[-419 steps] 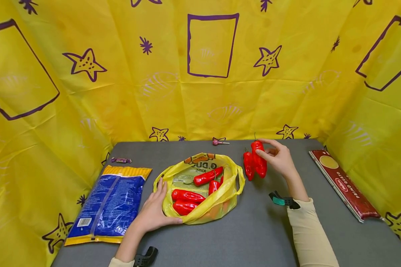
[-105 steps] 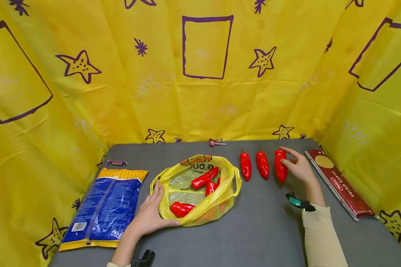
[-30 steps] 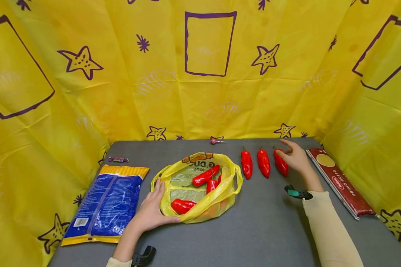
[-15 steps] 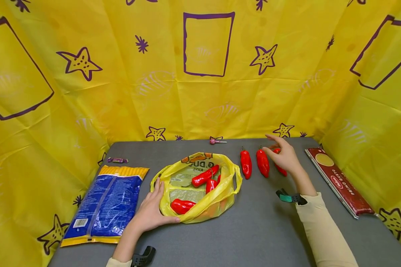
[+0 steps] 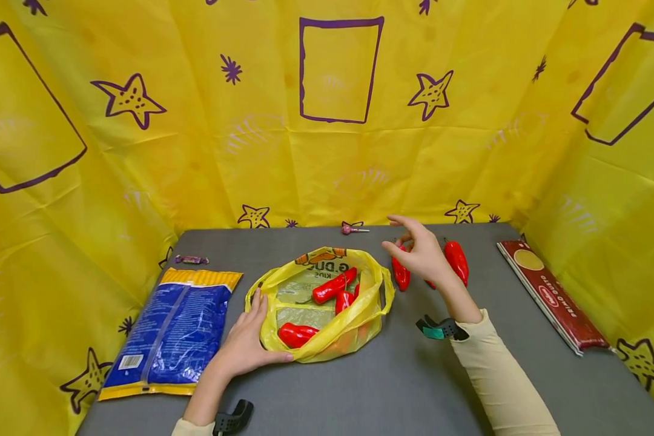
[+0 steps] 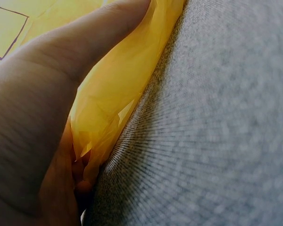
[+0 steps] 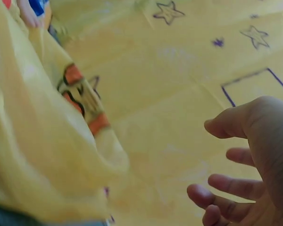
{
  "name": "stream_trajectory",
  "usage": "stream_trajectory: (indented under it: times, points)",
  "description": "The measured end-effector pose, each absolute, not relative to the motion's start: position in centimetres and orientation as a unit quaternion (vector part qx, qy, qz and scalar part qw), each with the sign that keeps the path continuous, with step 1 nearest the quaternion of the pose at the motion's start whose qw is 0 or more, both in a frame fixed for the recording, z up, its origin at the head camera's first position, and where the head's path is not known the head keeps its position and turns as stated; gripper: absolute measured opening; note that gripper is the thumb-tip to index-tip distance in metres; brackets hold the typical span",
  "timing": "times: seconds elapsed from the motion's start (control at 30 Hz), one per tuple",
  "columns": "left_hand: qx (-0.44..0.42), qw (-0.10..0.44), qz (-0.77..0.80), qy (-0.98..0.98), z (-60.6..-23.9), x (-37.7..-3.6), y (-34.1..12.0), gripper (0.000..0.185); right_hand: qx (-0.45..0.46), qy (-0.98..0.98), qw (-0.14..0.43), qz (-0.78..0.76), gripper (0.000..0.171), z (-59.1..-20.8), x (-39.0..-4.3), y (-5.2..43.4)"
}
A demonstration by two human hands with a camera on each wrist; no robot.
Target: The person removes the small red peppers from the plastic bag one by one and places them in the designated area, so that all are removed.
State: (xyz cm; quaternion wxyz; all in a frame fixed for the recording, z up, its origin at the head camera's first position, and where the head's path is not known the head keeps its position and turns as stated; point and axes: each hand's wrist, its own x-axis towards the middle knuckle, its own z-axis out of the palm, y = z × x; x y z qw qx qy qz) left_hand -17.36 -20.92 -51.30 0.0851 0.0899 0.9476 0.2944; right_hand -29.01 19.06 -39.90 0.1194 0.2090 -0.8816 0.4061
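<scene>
Right hand (image 5: 422, 254) has left the far-right pepper (image 5: 456, 261) and swung left since half a second ago; it now hangs above the two peppers nearer the bag (image 5: 327, 303), covering most of the middle one. Fingers spread and relaxed, nothing held; the right wrist view confirms an empty palm with the bag's yellow film close ahead.

Left hand (image 5: 245, 348) hasn't budged: palm flat on the table (image 5: 414, 387), thumb along the bag's near edge, fingers against its left rim. In the left wrist view I see film bunched against the palm, but I can't say if it's pinched or just pressed, so I call it bracing.

Relation I care about:
- Three peppers lie in the bag: one (image 5: 335, 287) at the back, a short one (image 5: 346, 300) mid, one (image 5: 297, 333) at the front.
- Bag mouth sits left of and nearer me than the right hand, just beside it; rim loop is almost under the fingertips.
- Back pepper's long axis runs diagonally, low-left to high-right, so its upper end points toward the right hand. Front pepper lies roughly crosswise.
- Right hand is the free one and nearest the back pepper; left hand is nearer the front one but busy on the bag.

Row outside the bag: leftmost pepper (image 5: 400, 275) peeks out below the right hand, each lying lengthwise away from me.
</scene>
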Motion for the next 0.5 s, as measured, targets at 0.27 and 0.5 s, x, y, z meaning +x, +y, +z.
stream_trajectory:
  times: [0.27, 0.5]
  points:
    - [0.093, 0.073, 0.295, 0.948, -51.2, -17.4, -21.0, 0.147, 0.252, -0.868, 0.083, 0.420, 0.049, -39.8, -29.9, 13.5]
    - [0.091, 0.079, 0.296, 0.947, -51.3, -17.4, -20.9, 0.148, 0.308, -0.859, 0.031, 0.407, 0.040, -39.5, -30.4, 9.4]
